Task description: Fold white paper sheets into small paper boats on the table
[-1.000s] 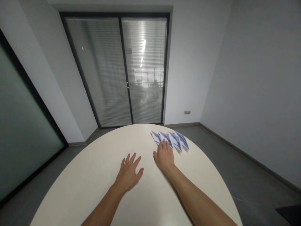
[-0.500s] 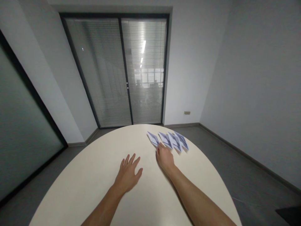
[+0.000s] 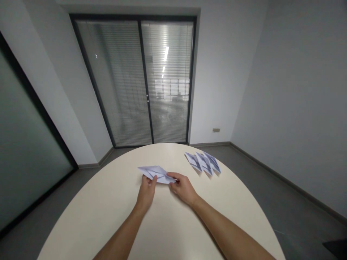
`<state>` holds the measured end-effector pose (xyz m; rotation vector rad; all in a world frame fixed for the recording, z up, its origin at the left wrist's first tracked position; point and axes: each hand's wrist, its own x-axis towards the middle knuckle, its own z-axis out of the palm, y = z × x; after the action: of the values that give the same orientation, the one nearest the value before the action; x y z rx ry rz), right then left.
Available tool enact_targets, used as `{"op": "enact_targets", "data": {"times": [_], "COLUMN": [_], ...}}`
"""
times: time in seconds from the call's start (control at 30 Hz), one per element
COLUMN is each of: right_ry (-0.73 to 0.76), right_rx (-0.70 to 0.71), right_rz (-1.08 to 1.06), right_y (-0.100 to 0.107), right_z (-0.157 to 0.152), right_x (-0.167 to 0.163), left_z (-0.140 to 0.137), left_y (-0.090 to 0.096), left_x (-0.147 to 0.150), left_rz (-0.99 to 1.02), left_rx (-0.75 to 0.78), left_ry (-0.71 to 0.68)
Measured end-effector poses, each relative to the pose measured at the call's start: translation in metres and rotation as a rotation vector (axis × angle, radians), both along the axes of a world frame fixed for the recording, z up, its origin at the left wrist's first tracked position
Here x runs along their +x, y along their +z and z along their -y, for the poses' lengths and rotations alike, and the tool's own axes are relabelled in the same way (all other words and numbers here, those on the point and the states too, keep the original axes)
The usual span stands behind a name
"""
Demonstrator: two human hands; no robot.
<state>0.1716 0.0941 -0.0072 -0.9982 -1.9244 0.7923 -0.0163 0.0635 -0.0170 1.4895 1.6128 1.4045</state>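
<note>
Between my two hands is a folded white paper piece [image 3: 155, 171], shaped like a slanted diamond with pointed ends and crease lines. My left hand [image 3: 146, 189] grips its lower left edge, the thumb on top and the fingers partly hidden beneath. At the right end, my right hand [image 3: 183, 186] pinches the paper between thumb and fingers. Further right on the round table lie 3 similar folded paper pieces [image 3: 204, 164], side by side and slightly overlapping, apart from both hands.
The cream round table [image 3: 94, 216] fills the foreground, its curved edge towards a glass door [image 3: 148, 83] with blinds. Grey floor [image 3: 252, 169] surrounds it. White walls [image 3: 298, 90] stand at the sides, and a dark object [image 3: 336, 249] is at the lower right.
My right hand has brought the leftmost folded paper piece from the row left and nearer to me. My left hand, spread and holding nothing before, now grips it too.
</note>
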Motion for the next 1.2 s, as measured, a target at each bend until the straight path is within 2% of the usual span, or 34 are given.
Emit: {"op": "enact_targets", "data": {"times": [0.1, 0.23, 0.47, 0.7, 1.03, 1.2], "right_ry": [0.017, -0.001, -0.195, -0.096, -0.116, -0.128], "right_rx": [0.003, 0.001, 0.019, -0.006, 0.094, 0.106], "right_rz": [-0.028, -0.045, 0.071, 0.044, 0.282, 0.361], "right_y": [-0.002, -0.006, -0.007, -0.009, 0.013, 0.016], "right_z": [0.001, -0.004, -0.009, -0.016, -0.005, 0.003], "right_x": [-0.003, -0.004, -0.007, 0.004, 0.014, 0.013], "left_z": [-0.003, -0.003, -0.004, -0.006, 0.002, 0.002], "left_y": [0.003, 0.003, 0.001, 0.001, 0.009, 0.009], "left_x": [-0.004, -0.01, -0.012, -0.012, -0.011, -0.01], "left_rz": [0.05, 0.13, 0.207, 0.253, 0.216, 0.233], "left_rx": [0.024, 0.048, 0.087, 0.062, 0.041, 0.037], "left_ry": [0.004, 0.109, 0.111, 0.183, 0.133, 0.104]}}
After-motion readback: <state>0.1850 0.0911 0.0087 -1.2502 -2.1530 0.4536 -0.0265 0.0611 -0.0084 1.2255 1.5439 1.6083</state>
